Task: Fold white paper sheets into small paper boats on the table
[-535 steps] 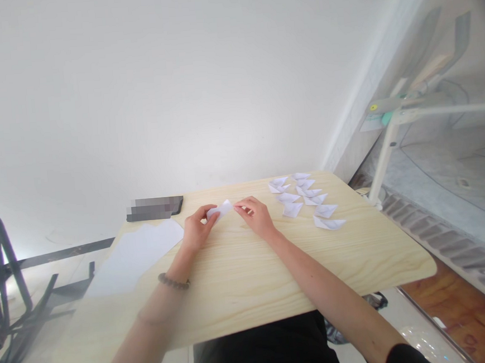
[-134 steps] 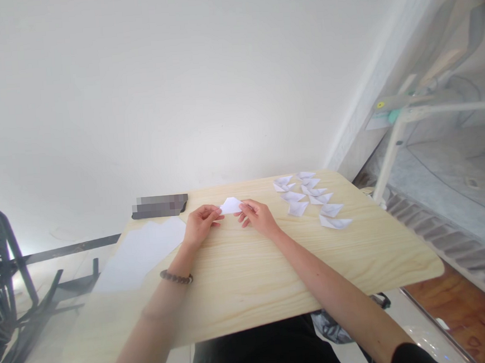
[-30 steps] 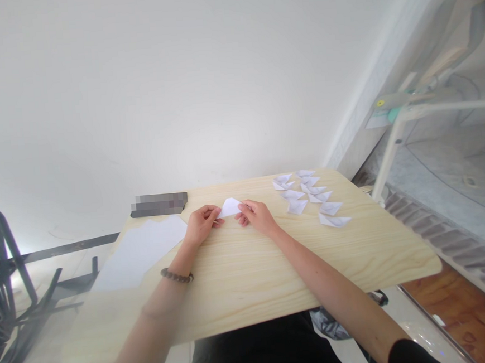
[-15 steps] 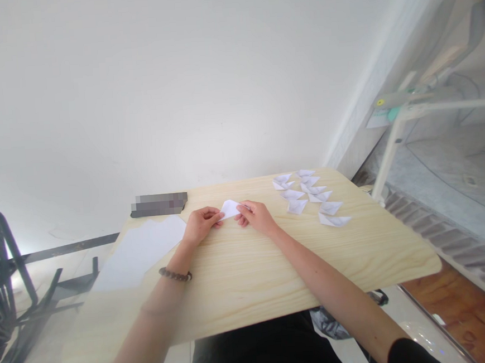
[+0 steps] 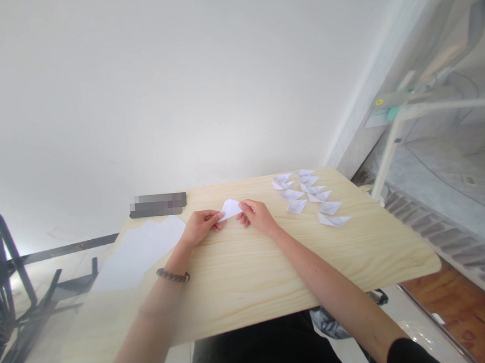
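Between my hands is a small folded piece of white paper [image 5: 230,209], with slanted upper corners and a flat top. My left hand [image 5: 202,227] pinches its left end between thumb and fingers. At the right end, my right hand [image 5: 257,216] grips it the same way, the lower fingers curled beneath. Several folded paper boats [image 5: 296,206] stand in loose rows on the table to the right of my right hand. White paper sheets [image 5: 141,251] lie spread to the left of my left hand.
The pale wooden table [image 5: 242,282] meets a white wall [image 5: 219,94] at its far edge. A dark, pixelated object [image 5: 158,205] lies at the back left. A white metal frame [image 5: 391,147] stands beyond the right edge, and a black chair [image 5: 6,267] is at the left.
My right fingers have shifted slightly outward along the folded paper, so more of its right side shows. My left hand keeps its pinch. The boats and sheets stay in place.
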`<action>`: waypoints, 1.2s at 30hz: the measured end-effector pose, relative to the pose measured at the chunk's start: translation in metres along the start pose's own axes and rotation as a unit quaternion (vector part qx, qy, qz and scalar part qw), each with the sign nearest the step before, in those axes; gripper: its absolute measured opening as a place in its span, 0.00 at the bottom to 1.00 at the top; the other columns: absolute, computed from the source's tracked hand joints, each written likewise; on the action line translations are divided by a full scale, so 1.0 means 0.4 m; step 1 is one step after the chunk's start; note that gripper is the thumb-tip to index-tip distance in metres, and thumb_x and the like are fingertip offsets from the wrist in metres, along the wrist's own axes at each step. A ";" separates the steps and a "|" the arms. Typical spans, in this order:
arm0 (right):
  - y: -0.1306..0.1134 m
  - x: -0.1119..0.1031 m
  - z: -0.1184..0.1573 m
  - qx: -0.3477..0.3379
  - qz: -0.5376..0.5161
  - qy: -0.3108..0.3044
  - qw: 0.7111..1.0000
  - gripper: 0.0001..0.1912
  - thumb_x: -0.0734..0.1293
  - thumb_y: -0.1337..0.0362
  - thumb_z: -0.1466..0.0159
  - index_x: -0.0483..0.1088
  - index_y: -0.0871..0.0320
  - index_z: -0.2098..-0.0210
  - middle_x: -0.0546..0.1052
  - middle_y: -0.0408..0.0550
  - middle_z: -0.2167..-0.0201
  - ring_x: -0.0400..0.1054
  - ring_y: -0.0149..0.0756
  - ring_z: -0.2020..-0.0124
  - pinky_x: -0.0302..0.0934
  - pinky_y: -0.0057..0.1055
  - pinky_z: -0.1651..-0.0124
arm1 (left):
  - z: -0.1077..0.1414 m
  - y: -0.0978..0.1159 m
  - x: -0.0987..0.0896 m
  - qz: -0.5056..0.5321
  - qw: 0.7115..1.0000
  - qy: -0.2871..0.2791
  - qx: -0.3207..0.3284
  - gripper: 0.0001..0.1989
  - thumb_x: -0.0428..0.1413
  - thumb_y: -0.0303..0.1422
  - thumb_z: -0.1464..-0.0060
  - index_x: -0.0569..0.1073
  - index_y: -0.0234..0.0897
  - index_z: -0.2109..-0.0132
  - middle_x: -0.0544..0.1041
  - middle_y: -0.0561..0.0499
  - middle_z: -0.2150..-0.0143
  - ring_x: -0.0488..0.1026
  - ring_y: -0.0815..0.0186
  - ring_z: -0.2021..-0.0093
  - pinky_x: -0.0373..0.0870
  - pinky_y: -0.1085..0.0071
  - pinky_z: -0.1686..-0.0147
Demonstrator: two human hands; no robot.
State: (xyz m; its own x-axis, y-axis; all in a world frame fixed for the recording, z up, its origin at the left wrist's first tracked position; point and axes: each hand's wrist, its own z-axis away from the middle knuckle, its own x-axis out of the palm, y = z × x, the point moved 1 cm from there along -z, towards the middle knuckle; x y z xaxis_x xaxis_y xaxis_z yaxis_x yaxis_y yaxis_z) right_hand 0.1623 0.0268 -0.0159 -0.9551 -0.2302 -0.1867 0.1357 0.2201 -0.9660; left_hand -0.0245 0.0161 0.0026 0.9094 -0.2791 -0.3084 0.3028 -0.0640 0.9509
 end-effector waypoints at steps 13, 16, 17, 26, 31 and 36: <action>-0.001 0.000 0.001 0.010 -0.041 0.027 0.999 0.20 0.54 0.50 0.42 0.62 0.61 0.74 0.71 0.46 0.78 0.64 0.25 0.83 0.61 0.21 0.83 | -0.003 -0.015 0.009 -0.008 0.999 0.014 0.039 0.18 0.50 0.44 0.52 0.67 0.32 0.62 0.72 0.50 0.74 0.64 0.73 0.81 0.59 0.77 0.82; -0.002 -0.001 0.001 0.010 -0.044 0.024 0.999 0.19 0.55 0.50 0.43 0.63 0.61 0.72 0.71 0.46 0.78 0.64 0.25 0.82 0.62 0.21 0.82 | 0.003 -0.010 0.008 -0.031 0.999 -0.005 0.041 0.19 0.48 0.44 0.51 0.68 0.33 0.59 0.72 0.50 0.73 0.63 0.73 0.80 0.58 0.78 0.82; -0.001 0.000 0.001 0.010 -0.043 0.024 0.999 0.19 0.55 0.50 0.43 0.63 0.61 0.71 0.71 0.46 0.78 0.64 0.25 0.82 0.62 0.21 0.82 | 0.005 -0.007 0.007 -0.037 0.998 -0.016 0.042 0.19 0.48 0.44 0.50 0.69 0.33 0.60 0.73 0.50 0.73 0.63 0.73 0.79 0.58 0.77 0.82; -0.005 0.004 0.003 0.007 -0.009 0.029 1.000 0.20 0.54 0.50 0.42 0.63 0.61 0.72 0.72 0.47 0.78 0.65 0.25 0.82 0.61 0.20 0.82 | 0.013 0.015 0.007 -0.039 0.998 -0.034 0.040 0.19 0.48 0.46 0.52 0.70 0.33 0.68 0.72 0.51 0.76 0.63 0.72 0.80 0.58 0.76 0.80; -0.003 0.001 0.003 0.006 -0.029 0.045 0.999 0.19 0.54 0.50 0.42 0.63 0.61 0.72 0.71 0.46 0.78 0.64 0.25 0.82 0.61 0.20 0.82 | 0.021 0.026 0.010 -0.061 0.997 -0.031 0.039 0.20 0.45 0.46 0.50 0.70 0.33 0.72 0.71 0.52 0.79 0.62 0.72 0.80 0.58 0.76 0.79; 0.001 -0.001 0.002 -0.004 -0.039 0.045 0.998 0.19 0.55 0.50 0.42 0.62 0.61 0.73 0.71 0.46 0.78 0.64 0.26 0.83 0.61 0.22 0.83 | 0.024 0.028 0.004 -0.068 0.994 -0.060 0.055 0.19 0.46 0.44 0.50 0.71 0.33 0.72 0.73 0.50 0.75 0.63 0.72 0.78 0.59 0.76 0.78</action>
State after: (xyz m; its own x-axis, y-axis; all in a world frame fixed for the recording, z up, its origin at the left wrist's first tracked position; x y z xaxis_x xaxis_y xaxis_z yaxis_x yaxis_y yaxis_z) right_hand 0.1629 0.0262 -0.0162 -0.9826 -0.1604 -0.0933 0.0579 0.2126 -0.9754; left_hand -0.0222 0.0057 0.0129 0.8196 -0.3733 -0.4346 0.3812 -0.2111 0.9001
